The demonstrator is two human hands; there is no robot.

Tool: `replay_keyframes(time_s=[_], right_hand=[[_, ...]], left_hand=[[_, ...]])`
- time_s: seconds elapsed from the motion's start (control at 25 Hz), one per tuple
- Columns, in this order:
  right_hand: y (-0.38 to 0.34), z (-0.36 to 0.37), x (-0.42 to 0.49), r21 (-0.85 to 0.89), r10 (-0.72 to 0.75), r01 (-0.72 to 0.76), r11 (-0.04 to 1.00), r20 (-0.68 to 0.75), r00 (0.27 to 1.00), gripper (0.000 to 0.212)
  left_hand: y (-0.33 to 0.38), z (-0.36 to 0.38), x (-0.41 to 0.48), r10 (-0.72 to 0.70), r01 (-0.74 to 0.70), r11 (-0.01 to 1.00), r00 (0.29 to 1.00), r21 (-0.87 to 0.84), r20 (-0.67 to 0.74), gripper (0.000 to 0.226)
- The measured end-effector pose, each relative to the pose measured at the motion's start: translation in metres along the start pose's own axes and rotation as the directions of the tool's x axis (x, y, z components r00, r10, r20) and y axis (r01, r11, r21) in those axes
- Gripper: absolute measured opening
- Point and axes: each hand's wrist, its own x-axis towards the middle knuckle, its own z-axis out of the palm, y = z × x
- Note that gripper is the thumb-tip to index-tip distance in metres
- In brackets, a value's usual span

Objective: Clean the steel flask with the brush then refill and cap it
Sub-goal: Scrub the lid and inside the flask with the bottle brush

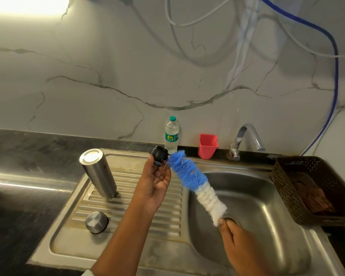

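The steel flask (98,173) stands upside down on the ribbed drainboard (143,212), left of my hands. Its steel outer cap (96,222) rests on the drainboard nearer to me. My left hand (154,182) pinches the black inner stopper (159,155) at its fingertips, raised above the drainboard. My right hand (235,240) grips the handle end of the bottle brush (195,182), whose blue and white bristles slant up to the left. The blue tip touches the stopper.
The sink basin (253,206) lies under the brush, with the tap (245,140) behind it. A plastic water bottle (171,135) and a red cup (208,146) stand at the back wall. A brown basket (307,188) sits at the right.
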Motion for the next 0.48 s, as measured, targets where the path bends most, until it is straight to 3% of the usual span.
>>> replay_keyframes(time_s=[0.08,0.28,0.4,0.48], right_hand=[[-0.006,-0.004,0.001,0.045,0.051,-0.053,0.998,0.059,0.997,0.041],[-0.011,-0.018,0.011,0.203,0.105,-0.151,0.968,0.224,0.969,0.044],[-0.011,-0.026,0.016,0.281,0.161,-0.267,0.922,0.348,0.924,0.044],[-0.01,-0.03,0.012,0.343,0.217,-0.408,0.846,0.477,0.852,0.039]], left_hand=[[-0.007,-0.003,-0.004,0.0,-0.006,0.993,0.998,0.116,0.055,0.033],[-0.024,-0.015,-0.014,-0.1,0.011,0.925,0.972,0.381,0.214,0.027],[-0.027,-0.019,-0.017,-0.145,0.045,0.904,0.968,0.425,0.204,0.026],[-0.017,-0.021,-0.014,-0.111,0.033,0.913,0.979,0.406,0.172,0.027]])
